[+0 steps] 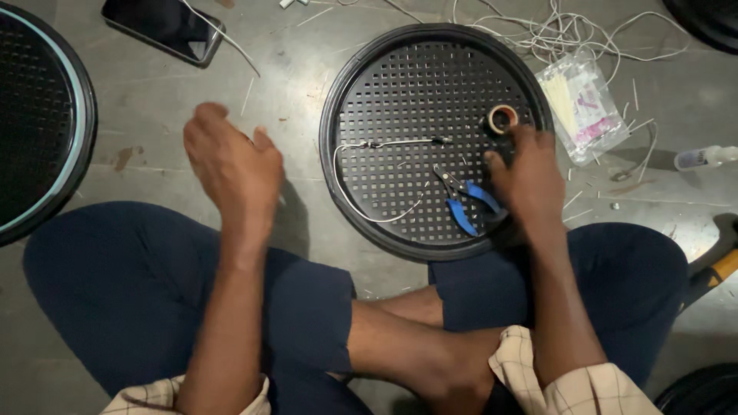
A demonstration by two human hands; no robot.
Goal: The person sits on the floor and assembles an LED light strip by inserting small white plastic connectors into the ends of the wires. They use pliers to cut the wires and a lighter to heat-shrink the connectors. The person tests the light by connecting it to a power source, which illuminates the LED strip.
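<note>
Right hand (526, 173), fingers loose, grasping nothing, rests on the grille's (384, 77) right edge between tape roll (503, 117) and blue-handled pliers (465, 201); left hand (231, 165) open, well apart.

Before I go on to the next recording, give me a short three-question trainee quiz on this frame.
1. True or false: the blue-handled pliers lie on the round perforated black grille.
2. Which hand is over the grille: A) the left hand B) the right hand C) neither?
3. Fill in: just beyond the right hand's fingertips, on the grille, sits a small roll of ____.

Key
1. True; the pliers lie by the right hand, near the grille's near edge.
2. B; the left hand is raised over the floor, left of the grille, holding nothing.
3. Tape.
</note>
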